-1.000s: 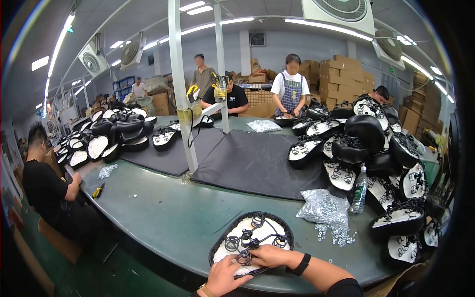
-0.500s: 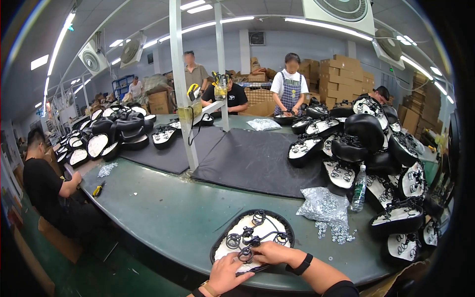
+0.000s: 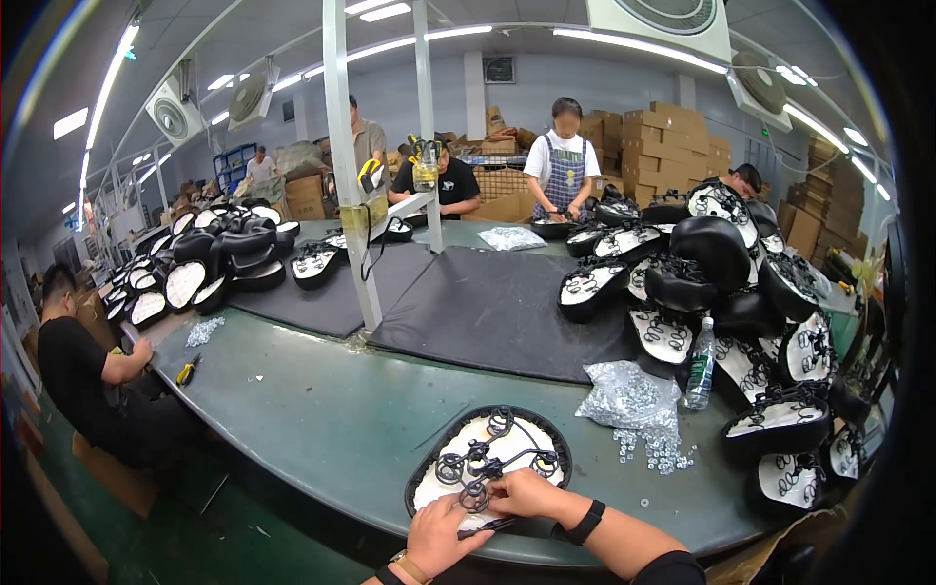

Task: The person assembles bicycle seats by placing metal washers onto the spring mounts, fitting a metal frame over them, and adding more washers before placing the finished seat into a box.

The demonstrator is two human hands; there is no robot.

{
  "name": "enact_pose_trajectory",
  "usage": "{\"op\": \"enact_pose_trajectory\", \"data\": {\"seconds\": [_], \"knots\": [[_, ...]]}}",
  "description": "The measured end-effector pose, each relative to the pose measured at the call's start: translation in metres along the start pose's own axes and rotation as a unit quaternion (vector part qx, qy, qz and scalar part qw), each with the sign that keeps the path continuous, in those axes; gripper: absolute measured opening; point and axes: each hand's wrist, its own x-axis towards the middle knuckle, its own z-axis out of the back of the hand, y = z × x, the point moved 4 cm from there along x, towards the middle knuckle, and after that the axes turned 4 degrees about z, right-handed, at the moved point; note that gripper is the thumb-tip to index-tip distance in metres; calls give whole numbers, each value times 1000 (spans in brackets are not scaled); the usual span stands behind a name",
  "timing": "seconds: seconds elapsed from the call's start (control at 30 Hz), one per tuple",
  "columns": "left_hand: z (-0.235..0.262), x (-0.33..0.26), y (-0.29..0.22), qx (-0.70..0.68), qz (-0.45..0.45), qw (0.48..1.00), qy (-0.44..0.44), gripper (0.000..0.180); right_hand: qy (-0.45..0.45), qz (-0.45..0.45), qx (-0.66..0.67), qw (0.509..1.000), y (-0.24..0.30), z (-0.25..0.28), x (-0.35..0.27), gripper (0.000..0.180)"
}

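An upturned black bicycle saddle (image 3: 419, 478) lies on the near part of the table, its white underside facing up. Black coil springs (image 3: 449, 469) and a dark wire frame are fixed across that underside. My left hand (image 3: 437, 534) grips the saddle's near end, its fingers by the nearest coil and its thumb by the rim. From the right, my right hand (image 3: 529, 494) reaches over the saddle with curled fingers closed beside the same coil. Whatever its fingertips pinch is hidden.
A bag of small metal nuts (image 3: 634, 398) spills onto the green table (image 3: 322, 409), beside a plastic bottle (image 3: 700, 366). Stacked saddles (image 3: 712, 255) crowd the right. Pliers (image 3: 188, 370) lie left. A metal post (image 3: 353, 195) rises mid-table; several people work around it.
My view has shifted slightly, so the whole scene sits a little further left. Both hands stay at the saddle's nearest coil, with only small finger movement.
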Motion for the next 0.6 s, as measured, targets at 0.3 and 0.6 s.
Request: {"op": "enact_pose_trajectory", "data": {"seconds": [0.3, 0.6], "knots": [[4, 1, -2, -3, 21, 1000, 16, 55, 73, 80, -92, 990, 9, 2, 7, 32], [5, -1, 3, -26, 5, 1000, 9, 56, 93, 52, -44, 993, 13, 9, 2, 35]]}}
